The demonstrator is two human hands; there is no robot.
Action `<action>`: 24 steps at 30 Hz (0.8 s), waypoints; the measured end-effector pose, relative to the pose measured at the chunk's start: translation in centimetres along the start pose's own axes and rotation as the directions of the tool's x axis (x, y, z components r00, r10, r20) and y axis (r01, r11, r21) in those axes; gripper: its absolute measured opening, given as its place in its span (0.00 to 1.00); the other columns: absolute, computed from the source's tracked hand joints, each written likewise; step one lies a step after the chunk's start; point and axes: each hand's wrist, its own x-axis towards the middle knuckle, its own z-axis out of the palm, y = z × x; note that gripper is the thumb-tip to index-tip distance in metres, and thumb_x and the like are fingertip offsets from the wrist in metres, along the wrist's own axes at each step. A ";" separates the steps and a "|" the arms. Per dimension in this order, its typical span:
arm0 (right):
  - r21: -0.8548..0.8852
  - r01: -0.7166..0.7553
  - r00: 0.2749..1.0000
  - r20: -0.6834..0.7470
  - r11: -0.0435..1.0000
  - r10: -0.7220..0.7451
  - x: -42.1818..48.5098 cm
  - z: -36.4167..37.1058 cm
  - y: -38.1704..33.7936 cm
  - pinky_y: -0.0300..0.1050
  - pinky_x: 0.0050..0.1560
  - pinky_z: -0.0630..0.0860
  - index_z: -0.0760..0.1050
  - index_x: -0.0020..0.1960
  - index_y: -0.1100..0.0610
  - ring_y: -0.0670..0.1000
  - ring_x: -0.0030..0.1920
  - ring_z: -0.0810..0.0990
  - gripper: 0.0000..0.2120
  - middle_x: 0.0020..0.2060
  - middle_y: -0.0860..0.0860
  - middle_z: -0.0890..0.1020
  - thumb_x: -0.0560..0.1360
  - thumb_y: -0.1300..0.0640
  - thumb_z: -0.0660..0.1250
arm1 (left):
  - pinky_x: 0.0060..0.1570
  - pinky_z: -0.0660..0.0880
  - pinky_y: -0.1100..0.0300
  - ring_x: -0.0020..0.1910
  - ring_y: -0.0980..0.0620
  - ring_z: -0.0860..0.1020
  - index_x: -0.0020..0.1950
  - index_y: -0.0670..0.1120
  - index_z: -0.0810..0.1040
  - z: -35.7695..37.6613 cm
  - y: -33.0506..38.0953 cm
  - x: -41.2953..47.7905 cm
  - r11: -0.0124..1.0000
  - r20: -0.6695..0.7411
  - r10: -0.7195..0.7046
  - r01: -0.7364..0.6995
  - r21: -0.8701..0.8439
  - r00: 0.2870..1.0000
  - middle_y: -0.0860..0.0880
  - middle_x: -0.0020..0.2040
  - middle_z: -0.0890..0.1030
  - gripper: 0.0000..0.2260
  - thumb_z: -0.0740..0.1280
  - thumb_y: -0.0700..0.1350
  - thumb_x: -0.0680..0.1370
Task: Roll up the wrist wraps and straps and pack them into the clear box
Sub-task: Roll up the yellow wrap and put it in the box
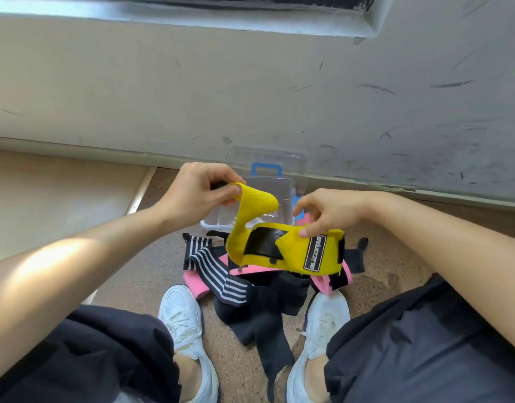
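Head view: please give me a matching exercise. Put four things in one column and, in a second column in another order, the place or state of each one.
Things
1. yellow wrap
2. clear box
3. striped wrap
4. pink strap

Places or states
A. stands open by the wall, beyond the pile
B. lies low in the pile on the floor, mostly covered
C. held in the air between the left hand and the right hand
D. lies on top of the pile, near the left shoe

Pairs: 1-C, 2-A, 3-D, 4-B
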 end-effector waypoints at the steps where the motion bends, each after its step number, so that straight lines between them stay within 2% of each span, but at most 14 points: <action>1: -0.015 -0.016 0.999 0.039 1.000 0.017 0.0 -0.2 0.2 0.47 0.55 0.80 0.73 0.71 0.52 0.48 0.49 0.83 0.26 0.48 0.45 0.82 0.76 0.44 0.73 | 0.45 0.84 0.50 0.40 0.47 0.86 0.50 0.43 0.86 -0.2 0.3 0.2 0.999 -0.008 0.011 -0.012 -0.031 1.000 0.44 0.40 0.86 0.05 0.73 0.35 0.78; 2: 0.030 -0.003 1.000 0.013 1.000 0.003 0.0 -0.3 0.3 0.48 0.59 0.79 0.75 0.71 0.52 0.49 0.52 0.84 0.25 0.52 0.46 0.84 0.77 0.45 0.73 | 0.45 0.84 0.55 0.40 0.49 0.86 0.50 0.43 0.86 -0.3 0.8 0.4 0.998 -0.010 0.025 -0.026 -0.056 1.000 0.43 0.41 0.86 0.05 0.72 0.34 0.78; 4: 0.343 0.090 0.991 -0.123 0.935 -0.050 0.1 -0.5 0.0 0.50 0.63 0.78 0.76 0.69 0.51 0.49 0.59 0.82 0.21 0.58 0.48 0.84 0.78 0.48 0.71 | 0.42 0.80 0.64 0.37 0.56 0.84 0.50 0.43 0.86 -0.5 1.5 0.6 0.997 -0.001 0.071 -0.070 -0.041 0.998 0.49 0.40 0.86 0.05 0.72 0.35 0.78; 6: 0.673 0.182 0.979 -0.194 0.717 -0.066 0.3 -0.8 -0.9 0.51 0.64 0.77 0.78 0.66 0.54 0.51 0.61 0.81 0.17 0.59 0.49 0.84 0.80 0.49 0.69 | 0.37 0.72 0.69 0.31 0.62 0.77 0.50 0.45 0.87 -0.5 2.1 0.7 0.985 0.014 0.159 -0.160 0.064 0.987 0.59 0.34 0.82 0.04 0.74 0.39 0.77; 7: 0.734 0.214 0.973 -0.220 0.644 -0.072 0.4 -0.9 -1.3 0.51 0.64 0.76 0.79 0.65 0.56 0.52 0.60 0.81 0.16 0.57 0.51 0.84 0.80 0.50 0.68 | 0.35 0.69 0.68 0.30 0.61 0.73 0.51 0.46 0.87 -0.5 2.3 0.7 0.973 0.003 0.201 -0.200 0.114 0.980 0.60 0.32 0.80 0.04 0.74 0.42 0.77; 8: 0.739 0.248 0.963 -0.261 0.627 -0.074 0.4 -0.9 -1.7 0.51 0.63 0.75 0.80 0.63 0.58 0.52 0.57 0.81 0.16 0.55 0.52 0.84 0.80 0.50 0.68 | 0.34 0.69 0.65 0.30 0.60 0.72 0.51 0.47 0.87 -0.6 2.4 0.8 0.962 -0.019 0.233 -0.227 0.148 0.972 0.60 0.32 0.79 0.05 0.74 0.44 0.77; 10: 0.734 0.319 0.938 -0.335 0.600 -0.089 0.3 -0.9 -2.0 0.54 0.62 0.74 0.79 0.61 0.60 0.52 0.54 0.81 0.13 0.52 0.55 0.84 0.80 0.53 0.69 | 0.35 0.74 0.57 0.31 0.56 0.75 0.52 0.47 0.86 -1.2 3.0 1.3 0.943 -0.035 0.284 -0.272 0.193 0.958 0.57 0.35 0.81 0.07 0.72 0.45 0.76; 12: 0.776 0.357 0.928 -0.360 0.520 -0.101 0.0 -1.1 -2.1 0.56 0.64 0.75 0.78 0.63 0.60 0.53 0.54 0.82 0.12 0.54 0.57 0.85 0.80 0.59 0.68 | 0.42 0.79 0.53 0.38 0.54 0.81 0.58 0.49 0.85 -1.8 3.7 1.8 0.949 0.098 0.261 -0.273 0.156 0.960 0.54 0.44 0.85 0.12 0.72 0.45 0.74; 13: 0.781 0.371 0.924 -0.362 0.502 -0.119 -0.2 -1.4 -2.1 0.56 0.65 0.75 0.78 0.63 0.59 0.54 0.55 0.83 0.12 0.56 0.58 0.85 0.80 0.61 0.68 | 0.47 0.81 0.53 0.43 0.54 0.83 0.62 0.51 0.83 -2.2 3.9 2.0 0.977 0.202 0.174 -0.194 0.085 0.964 0.57 0.50 0.84 0.17 0.73 0.45 0.73; 15: 0.746 0.393 0.917 -0.360 0.537 -0.170 -0.8 -2.0 -2.3 0.54 0.63 0.77 0.78 0.63 0.56 0.53 0.56 0.83 0.12 0.57 0.57 0.85 0.80 0.62 0.68 | 0.56 0.81 0.49 0.52 0.51 0.84 0.69 0.53 0.77 -2.8 4.1 2.4 0.994 0.350 -0.027 0.063 -0.092 0.936 0.59 0.61 0.82 0.27 0.71 0.45 0.70; 17: 0.694 0.409 0.911 -0.348 0.593 -0.220 -1.2 -2.8 -2.7 0.49 0.60 0.80 0.78 0.64 0.57 0.51 0.55 0.84 0.13 0.57 0.57 0.85 0.80 0.62 0.67 | 0.63 0.78 0.43 0.58 0.47 0.83 0.71 0.52 0.75 -2.8 4.1 3.1 0.960 0.375 -0.129 0.210 -0.184 0.918 0.54 0.65 0.81 0.29 0.71 0.49 0.70; 19: 0.650 0.407 0.913 -0.319 0.642 -0.256 -1.5 -3.4 -2.9 0.46 0.57 0.81 0.77 0.64 0.58 0.51 0.55 0.84 0.13 0.56 0.55 0.85 0.80 0.62 0.67 | 0.63 0.78 0.42 0.58 0.47 0.84 0.71 0.52 0.76 -2.4 4.3 3.7 0.947 0.376 -0.161 0.250 -0.201 0.913 0.50 0.63 0.83 0.26 0.74 0.52 0.73; 22: 0.594 0.384 0.921 -0.301 0.706 -0.248 -1.7 -3.9 -2.9 0.45 0.54 0.82 0.78 0.63 0.58 0.52 0.55 0.85 0.13 0.55 0.55 0.85 0.79 0.60 0.69 | 0.56 0.80 0.45 0.53 0.44 0.84 0.65 0.47 0.80 -1.9 5.0 4.7 0.957 0.398 -0.175 0.250 -0.146 0.900 0.43 0.56 0.85 0.15 0.74 0.43 0.78; 24: 0.544 0.358 0.920 -0.346 0.759 -0.186 -1.6 -3.8 -2.8 0.46 0.54 0.82 0.79 0.62 0.57 0.52 0.55 0.84 0.13 0.54 0.54 0.85 0.78 0.58 0.71 | 0.51 0.81 0.48 0.44 0.49 0.84 0.57 0.45 0.83 -1.8 4.8 5.3 0.948 0.384 -0.185 0.267 -0.173 0.905 0.45 0.45 0.85 0.10 0.74 0.40 0.77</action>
